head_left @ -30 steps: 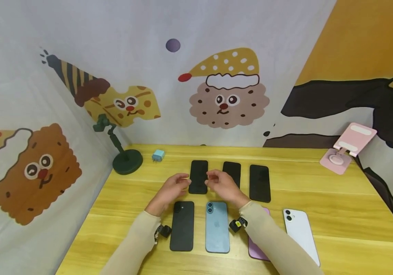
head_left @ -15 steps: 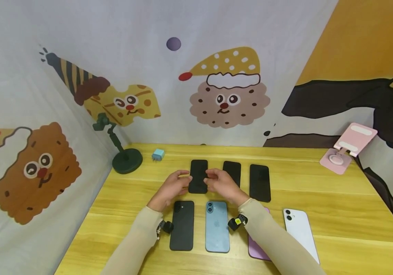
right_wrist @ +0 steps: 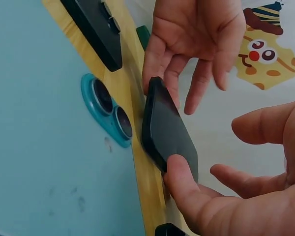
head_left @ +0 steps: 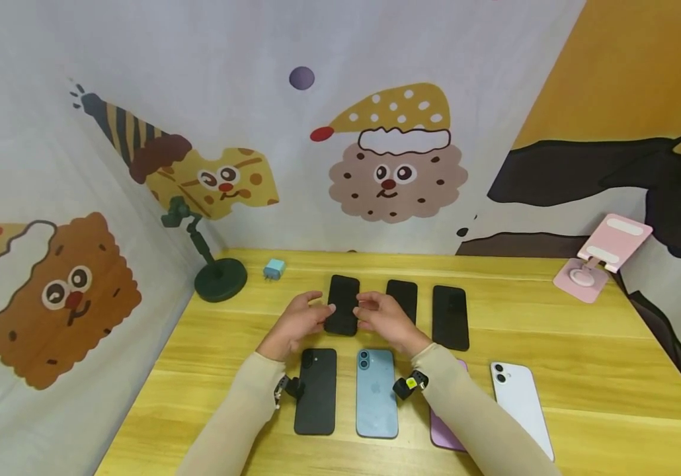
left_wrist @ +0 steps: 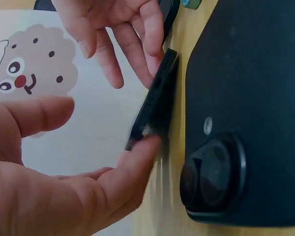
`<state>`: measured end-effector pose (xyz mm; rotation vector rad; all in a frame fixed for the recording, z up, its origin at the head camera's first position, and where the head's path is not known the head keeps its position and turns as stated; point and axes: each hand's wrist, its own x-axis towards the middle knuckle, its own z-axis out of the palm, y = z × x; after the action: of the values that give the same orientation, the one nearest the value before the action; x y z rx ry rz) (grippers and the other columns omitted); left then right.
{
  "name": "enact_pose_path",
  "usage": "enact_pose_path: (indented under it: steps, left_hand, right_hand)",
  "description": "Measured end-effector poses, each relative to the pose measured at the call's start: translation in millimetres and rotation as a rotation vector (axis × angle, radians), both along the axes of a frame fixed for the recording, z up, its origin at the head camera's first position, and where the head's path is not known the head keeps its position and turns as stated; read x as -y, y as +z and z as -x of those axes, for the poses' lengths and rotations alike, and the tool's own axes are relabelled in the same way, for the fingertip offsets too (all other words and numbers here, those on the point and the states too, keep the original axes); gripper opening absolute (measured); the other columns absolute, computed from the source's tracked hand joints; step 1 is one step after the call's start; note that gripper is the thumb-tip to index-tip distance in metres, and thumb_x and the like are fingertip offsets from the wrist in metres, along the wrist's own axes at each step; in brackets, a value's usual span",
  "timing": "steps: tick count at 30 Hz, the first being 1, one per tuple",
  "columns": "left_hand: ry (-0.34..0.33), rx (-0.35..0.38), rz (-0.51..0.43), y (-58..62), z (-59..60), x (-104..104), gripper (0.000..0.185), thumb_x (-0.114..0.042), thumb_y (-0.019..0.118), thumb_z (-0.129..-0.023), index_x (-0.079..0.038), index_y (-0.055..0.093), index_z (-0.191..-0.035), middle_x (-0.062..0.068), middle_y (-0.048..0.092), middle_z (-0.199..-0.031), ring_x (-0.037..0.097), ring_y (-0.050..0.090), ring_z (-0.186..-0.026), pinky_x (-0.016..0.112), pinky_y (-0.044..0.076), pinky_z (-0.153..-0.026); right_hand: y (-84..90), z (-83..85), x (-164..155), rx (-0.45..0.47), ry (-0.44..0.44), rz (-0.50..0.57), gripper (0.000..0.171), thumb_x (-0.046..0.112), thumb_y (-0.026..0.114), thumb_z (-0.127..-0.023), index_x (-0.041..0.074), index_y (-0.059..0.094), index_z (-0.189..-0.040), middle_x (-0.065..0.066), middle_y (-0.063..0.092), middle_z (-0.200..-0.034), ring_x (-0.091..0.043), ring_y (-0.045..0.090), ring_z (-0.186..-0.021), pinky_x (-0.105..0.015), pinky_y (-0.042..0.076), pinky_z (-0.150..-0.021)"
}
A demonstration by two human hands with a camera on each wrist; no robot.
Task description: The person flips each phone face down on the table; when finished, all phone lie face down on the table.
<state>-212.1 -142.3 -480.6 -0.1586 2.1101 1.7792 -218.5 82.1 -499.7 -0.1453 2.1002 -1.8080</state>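
A black smartphone (head_left: 342, 304) lies between the two hands, its dark screen side up and its body slightly tilted against the table. At its left edge is my left hand (head_left: 299, 324), thumb tip on the edge and index finger raised apart. My right hand (head_left: 389, 318) holds the opposite edge, its thumb (right_wrist: 179, 169) against the phone's side in the right wrist view. From the left wrist the phone (left_wrist: 155, 98) appears edge-on, leaning, with a left fingertip at its near end. Nearest below the hands are a black phone (head_left: 315, 396) and a blue phone (head_left: 377, 400), both camera side up.
Two more dark-screened phones, one (head_left: 402, 294) partly behind the right hand and another (head_left: 450, 317), lie to the right. Nearer are a purple phone (head_left: 444, 433) under the right sleeve and a white phone (head_left: 521, 403). At the back stand a green stand (head_left: 220, 277), a blue charger (head_left: 274, 268) and a pink stand (head_left: 584, 277).
The black smartphone has tilted and shifted slightly left between the hands. My left hand has moved a little up and to the right, its thumb now over the phone's edge.
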Motion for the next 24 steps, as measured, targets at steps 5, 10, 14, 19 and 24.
enact_pose_path:
  steps: [5, 10, 14, 19, 24]
  left_hand:
    - [-0.007, -0.045, 0.054, -4.1, 2.5, -3, 0.071, -0.007, 0.070, -0.099, 0.006, 0.037, -0.160, 0.027, 0.051, -0.152, 0.034, 0.064, -0.124, 0.042, 0.059, -0.097]
    - [0.004, -0.073, 0.057, -4.6, 3.3, -9, 0.060, 0.002, 0.069, -0.095, 0.006, 0.051, -0.152, 0.023, 0.061, -0.135, 0.025, 0.064, -0.103, 0.035, 0.056, -0.081]
    - [0.008, -0.088, 0.041, -0.1, 2.9, -13, 0.057, 0.003, 0.068, -0.095, 0.003, 0.054, -0.150, 0.024, 0.065, -0.136, 0.028, 0.068, -0.110, 0.035, 0.057, -0.082]
    - [-0.010, -0.101, 0.025, 4.7, 2.9, -20, 0.057, 0.001, 0.069, -0.096, 0.002, 0.054, -0.151, 0.025, 0.062, -0.144, 0.036, 0.067, -0.126, 0.040, 0.059, -0.093]
    - [-0.048, -0.099, 0.000, 5.6, 2.9, -27, 0.060, -0.005, 0.075, -0.096, -0.002, 0.053, -0.152, 0.023, 0.062, -0.143, 0.034, 0.068, -0.123, 0.042, 0.060, -0.095]
  right_hand:
    - [-1.8, 0.8, -3, 0.005, 0.014, 0.044, 0.054, 0.016, 0.062, -0.106, -0.003, 0.047, -0.155, -0.026, 0.055, -0.149, -0.040, 0.059, -0.136, -0.047, 0.057, -0.107]
    - [-0.9, 0.5, -5, 0.012, 0.029, 0.052, 0.052, 0.013, 0.060, -0.106, -0.002, 0.048, -0.154, -0.025, 0.058, -0.145, -0.039, 0.060, -0.135, -0.047, 0.054, -0.110]
    - [3.0, 0.2, -7, 0.008, 0.068, 0.024, 0.051, 0.015, 0.060, -0.106, 0.001, 0.049, -0.154, -0.023, 0.061, -0.144, -0.038, 0.061, -0.135, -0.049, 0.053, -0.111]
    - [8.2, 0.9, -9, 0.010, 0.096, -0.004, 0.054, 0.021, 0.063, -0.106, 0.003, 0.049, -0.155, -0.021, 0.061, -0.144, -0.036, 0.062, -0.134, -0.049, 0.054, -0.110]
    - [8.8, 2.6, -11, 0.022, 0.089, 0.007, 0.057, 0.022, 0.063, -0.106, 0.003, 0.046, -0.157, -0.021, 0.064, -0.137, -0.035, 0.066, -0.127, -0.048, 0.056, -0.107]
